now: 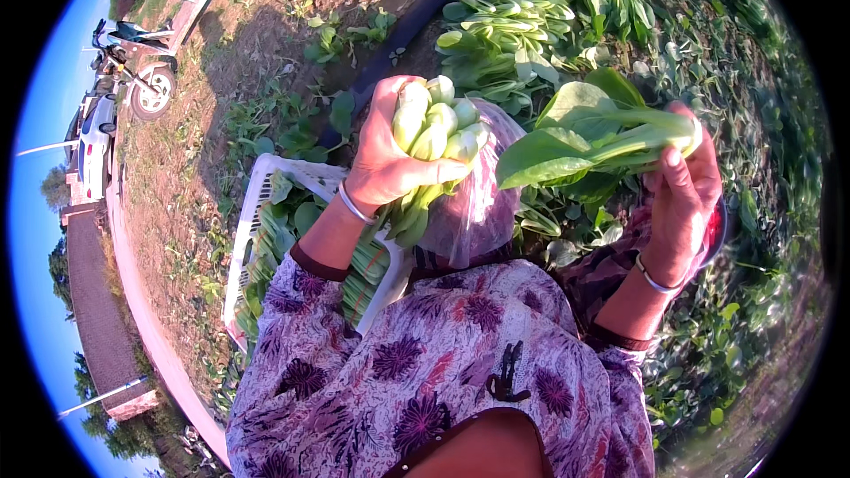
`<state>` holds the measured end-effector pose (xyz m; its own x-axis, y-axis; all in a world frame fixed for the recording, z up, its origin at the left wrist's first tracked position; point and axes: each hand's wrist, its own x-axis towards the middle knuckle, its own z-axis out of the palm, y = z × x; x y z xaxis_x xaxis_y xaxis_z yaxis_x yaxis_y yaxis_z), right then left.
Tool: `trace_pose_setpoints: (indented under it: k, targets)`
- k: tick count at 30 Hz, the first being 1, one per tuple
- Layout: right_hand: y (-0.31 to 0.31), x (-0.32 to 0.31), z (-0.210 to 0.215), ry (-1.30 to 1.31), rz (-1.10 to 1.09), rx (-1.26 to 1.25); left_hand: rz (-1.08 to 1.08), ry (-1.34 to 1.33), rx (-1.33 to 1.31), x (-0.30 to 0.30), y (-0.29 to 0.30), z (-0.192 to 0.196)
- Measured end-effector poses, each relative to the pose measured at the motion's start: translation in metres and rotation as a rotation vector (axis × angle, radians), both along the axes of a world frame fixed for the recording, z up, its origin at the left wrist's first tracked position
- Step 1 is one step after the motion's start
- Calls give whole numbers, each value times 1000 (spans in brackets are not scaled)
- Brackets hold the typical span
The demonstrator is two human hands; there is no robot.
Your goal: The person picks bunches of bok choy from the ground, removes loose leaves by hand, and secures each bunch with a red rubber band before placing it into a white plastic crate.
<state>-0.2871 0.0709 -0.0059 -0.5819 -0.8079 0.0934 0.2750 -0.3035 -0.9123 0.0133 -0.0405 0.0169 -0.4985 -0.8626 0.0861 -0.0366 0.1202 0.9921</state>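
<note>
Nearest the camera are the person's forearms in purple flowered sleeves (416, 363), rising from the lower edge over a vegetable plot of bare reddish soil (190, 177) and low green plants. The left hand (390, 164), with a metal bangle at the wrist, is closed tight around a bunch of pale-stemmed greens (434, 124), stem ends up and leaves hanging down below the fist. A clear plastic bag (482, 204) hangs just behind and under this bunch, touching it. The right hand (682, 195), also with a bangle, is curled shut on the stem end of a single leafy plant (584, 137), whose broad leaves point toward the left hand; the two hands stay apart. Below the left forearm sits a white slatted crate (257, 212) on the ground, with more cut greens lying in it. Beyond the hands, rows of the same greens (513, 26) grow beside a dark hose (416, 22). Farther off to the left stand a motorbike (133, 71) and a white car (93, 146) under blue sky.
</note>
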Motion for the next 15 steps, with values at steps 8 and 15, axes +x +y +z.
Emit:
trace_pose_setpoints:
  k: [8, 15]
  targets:
    - [29, 59, -11, -340, 828, -37, -10, -227, -143, -30, -1, -3]
    - [17, 97, -43, -314, 679, -12, -70, -161, -195, -44, -6, -13]
